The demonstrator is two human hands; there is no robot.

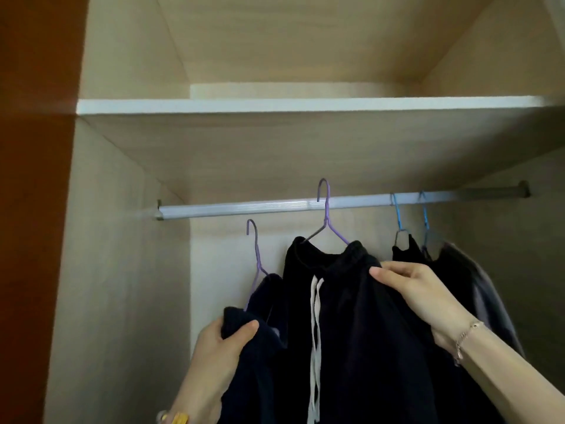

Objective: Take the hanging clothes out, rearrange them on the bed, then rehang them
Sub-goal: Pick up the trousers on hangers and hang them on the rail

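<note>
A silver rail [244,208] crosses the wardrobe. My left hand [218,350] grips a dark navy garment [266,301] on a purple hanger [255,255] whose hook is off the rail, below it. Black drawstring trousers [345,316] with white cords hang from a second purple hanger [325,215] hooked over the rail. My right hand [419,292] pinches their waistband at the right side. Two dark garments [452,270] hang on blue hangers [397,215] further right, partly hidden behind my right arm.
A white-edged wooden shelf [305,105] lies above the rail. Wooden side walls [116,270] close the wardrobe left and right, and a dark red panel [33,209] stands at the far left. The rail's left half carries no hangers.
</note>
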